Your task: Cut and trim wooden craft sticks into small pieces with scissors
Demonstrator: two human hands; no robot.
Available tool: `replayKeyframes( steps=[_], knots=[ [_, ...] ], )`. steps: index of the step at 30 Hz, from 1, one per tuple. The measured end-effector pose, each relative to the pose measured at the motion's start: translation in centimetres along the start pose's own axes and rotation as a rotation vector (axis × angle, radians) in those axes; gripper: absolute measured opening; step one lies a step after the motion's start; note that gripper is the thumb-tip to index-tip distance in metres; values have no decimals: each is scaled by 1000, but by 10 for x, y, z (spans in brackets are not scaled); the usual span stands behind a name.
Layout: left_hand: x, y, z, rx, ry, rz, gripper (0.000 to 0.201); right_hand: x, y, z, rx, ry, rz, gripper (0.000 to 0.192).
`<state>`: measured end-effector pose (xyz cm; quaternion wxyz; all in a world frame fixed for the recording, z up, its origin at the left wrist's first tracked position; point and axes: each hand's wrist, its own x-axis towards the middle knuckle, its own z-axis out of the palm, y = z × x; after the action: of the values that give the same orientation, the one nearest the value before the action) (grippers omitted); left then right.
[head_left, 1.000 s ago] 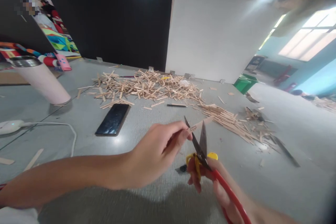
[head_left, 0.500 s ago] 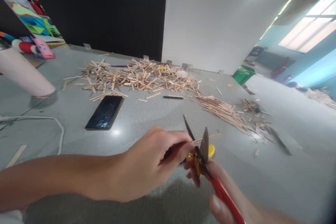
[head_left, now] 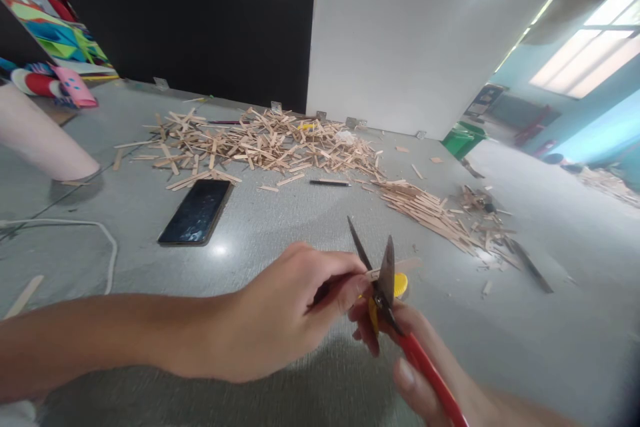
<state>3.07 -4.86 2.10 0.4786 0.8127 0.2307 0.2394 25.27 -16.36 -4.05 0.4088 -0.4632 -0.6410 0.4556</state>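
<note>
The left hand (head_left: 280, 320) pinches a thin wooden stick (head_left: 395, 267) between thumb and fingers and holds it out flat, just above the grey tabletop (head_left: 280, 227). The right hand (head_left: 420, 373) is closed around the red handle of a pair of scissors (head_left: 383, 280), and the blades stand open with the stick lying between them. The far end of the stick is a bit blurry, so it is hard to tell how much sticks out past the blades. To cut well, the stick should sit deep in the blades, close to where they join, and lie straight across them. The left fingers should stay back from the sharp edges. One slow, firm squeeze should work better than a quick snap, which might make the piece fly off. A big pile of sticks (head_left: 260, 147) lies farther back, a neater bunch of sticks (head_left: 425, 207) lies to the right, and a dark phone (head_left: 196, 211) rests nearby.
</note>
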Motion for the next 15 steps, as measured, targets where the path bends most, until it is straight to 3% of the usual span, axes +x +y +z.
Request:
replayKeyframes(
  steps=[6,12,15],
  knots=[
    [3,0,-2,12,-35,-14,32,7,16,8,93,27,41,51],
    [4,0,-3,2,-71,-26,33,16,12,7,118,-80,92,50],
    [5,0,-3,17,-91,-9,34,16,13,8,120,-72,97,50]
  ],
)
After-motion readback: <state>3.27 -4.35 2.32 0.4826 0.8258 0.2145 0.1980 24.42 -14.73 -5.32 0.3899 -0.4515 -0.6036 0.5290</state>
